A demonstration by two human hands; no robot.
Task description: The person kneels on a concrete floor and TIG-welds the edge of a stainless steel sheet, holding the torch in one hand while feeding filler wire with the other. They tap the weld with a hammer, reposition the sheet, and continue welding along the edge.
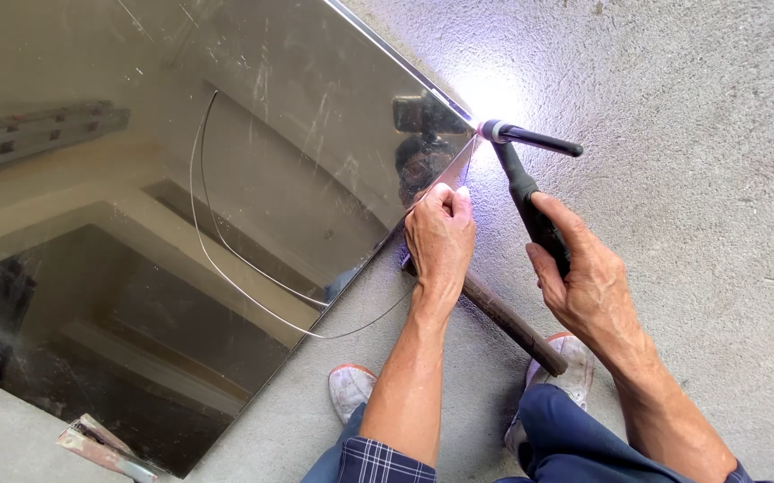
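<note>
Floor: rough grey concrete [673, 72], mirror-bright steel sheet [136, 224] filling the frame's left.
Left hand [439, 234]: pinched on thin filler wire [226, 259], centre frame; springy, light.
Right hand [584, 277]: wrapped round welding torch [526, 179], centre right; rigid, hot-tipped, best gripped mid-handle.
Arc [476, 121]: upper centre, sheet's edge.

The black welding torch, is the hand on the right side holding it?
Touching. The head view shows the right hand wrapped around the handle of the black welding torch, fingers closed on it with no gap, while its tip glows at the edge of the shiny metal sheet.
</note>
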